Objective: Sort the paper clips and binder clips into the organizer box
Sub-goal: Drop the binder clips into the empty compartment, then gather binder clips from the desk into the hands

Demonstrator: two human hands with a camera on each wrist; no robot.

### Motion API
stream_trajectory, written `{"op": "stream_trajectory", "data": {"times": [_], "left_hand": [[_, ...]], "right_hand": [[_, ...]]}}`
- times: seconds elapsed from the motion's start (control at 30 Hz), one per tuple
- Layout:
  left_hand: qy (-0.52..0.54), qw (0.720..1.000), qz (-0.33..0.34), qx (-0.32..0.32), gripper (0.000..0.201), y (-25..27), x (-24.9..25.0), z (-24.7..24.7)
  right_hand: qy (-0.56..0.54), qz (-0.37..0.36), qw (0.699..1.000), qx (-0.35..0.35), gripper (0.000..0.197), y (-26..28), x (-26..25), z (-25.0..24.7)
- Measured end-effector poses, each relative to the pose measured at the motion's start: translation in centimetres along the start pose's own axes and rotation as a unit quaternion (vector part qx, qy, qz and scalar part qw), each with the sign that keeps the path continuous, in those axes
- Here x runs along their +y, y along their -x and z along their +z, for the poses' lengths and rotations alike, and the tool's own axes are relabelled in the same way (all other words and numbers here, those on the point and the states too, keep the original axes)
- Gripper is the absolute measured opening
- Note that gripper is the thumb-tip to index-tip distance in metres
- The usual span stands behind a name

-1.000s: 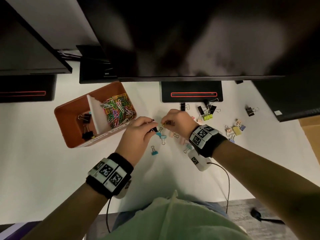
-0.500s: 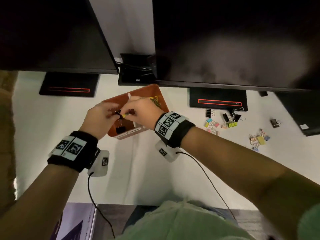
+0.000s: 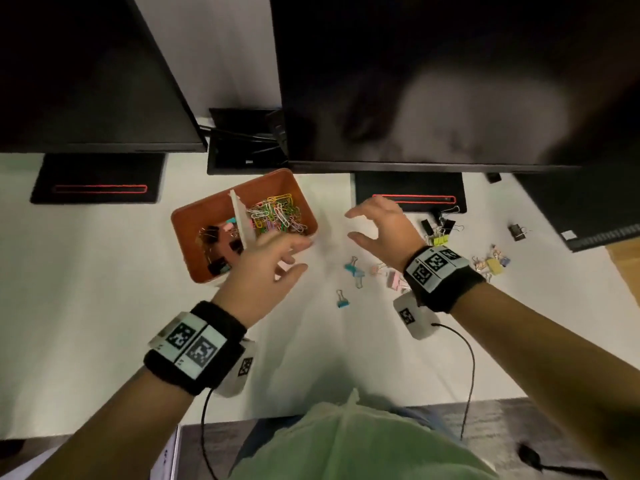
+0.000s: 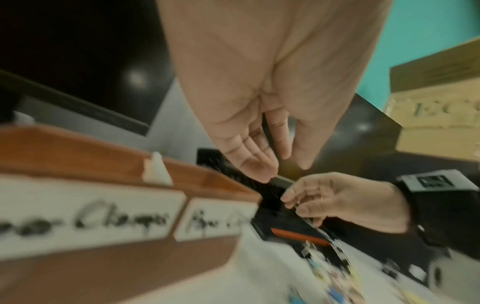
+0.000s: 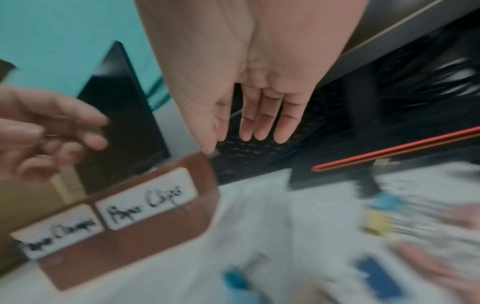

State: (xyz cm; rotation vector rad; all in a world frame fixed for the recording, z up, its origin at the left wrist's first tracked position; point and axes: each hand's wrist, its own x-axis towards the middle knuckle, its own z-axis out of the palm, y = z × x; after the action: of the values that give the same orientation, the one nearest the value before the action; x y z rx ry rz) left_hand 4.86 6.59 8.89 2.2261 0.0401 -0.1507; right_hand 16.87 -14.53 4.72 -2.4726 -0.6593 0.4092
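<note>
The orange organizer box [image 3: 194, 251] stands left of centre with a white divider [image 3: 239, 216]. Coloured paper clips [image 3: 277, 216] fill its right compartment, and binder clips [image 3: 216, 242] lie in its left one. My left hand [image 3: 298, 254] hovers at the box's front right corner, fingers spread and empty, as the left wrist view [image 4: 280, 162] confirms. To the right of the box my right hand [image 3: 349, 225] is held above the table, open and empty [image 5: 233, 144]. Loose binder clips lie right of the hands: blue ones [image 3: 353, 268], pink ones [image 3: 391, 277], a black and yellow group [image 3: 440, 232].
Two dark monitors overhang the back of the white table, their stands [image 3: 410, 192] marked with red lines. More binder clips [image 3: 493, 265] and a single black one [image 3: 516, 232] lie far right. The table's front edge [image 3: 311, 414] runs near my body. Handwritten labels [image 5: 145, 199] mark the box front.
Both hands, which pinched clips together over the box, have parted and opened. They have drawn off to the right of the box, empty.
</note>
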Motion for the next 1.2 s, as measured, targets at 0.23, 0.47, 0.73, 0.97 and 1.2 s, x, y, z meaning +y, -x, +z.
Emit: {"op": "stream_trajectory", "data": {"times": [0.23,0.47,0.73,0.97,1.2], "left_hand": [[-0.106,0.975,-0.051,-0.187,0.061,-2.8,-1.1,9.4],[-0.143,0.969,-0.085,-0.180,0.037,-3.4,-2.6,12.5],[-0.146,0.976,-0.047,-0.155,0.010,-3.7,-3.3,12.5],[-0.055,0.988,-0.060,-0.135,0.027,-6.1,-1.8,11.8],[-0.091,0.975,-0.093,-0.181,0.038,-7.9,-1.8,12.3]], "right_hand": [[0.059,0.134,0.987,-0.063,0.063,1.5,6.1,-1.8],[0.098,0.113,0.975,-0.162,0.088,1.6,6.5,0.7],[0.083,0.056,0.981,-0.165,0.058,2.7,6.6,1.7],[0.058,0.029,0.983,-0.169,0.024,2.0,6.7,1.8],[0.040,0.030,0.976,-0.212,0.020,0.8,6.6,1.8]]}}
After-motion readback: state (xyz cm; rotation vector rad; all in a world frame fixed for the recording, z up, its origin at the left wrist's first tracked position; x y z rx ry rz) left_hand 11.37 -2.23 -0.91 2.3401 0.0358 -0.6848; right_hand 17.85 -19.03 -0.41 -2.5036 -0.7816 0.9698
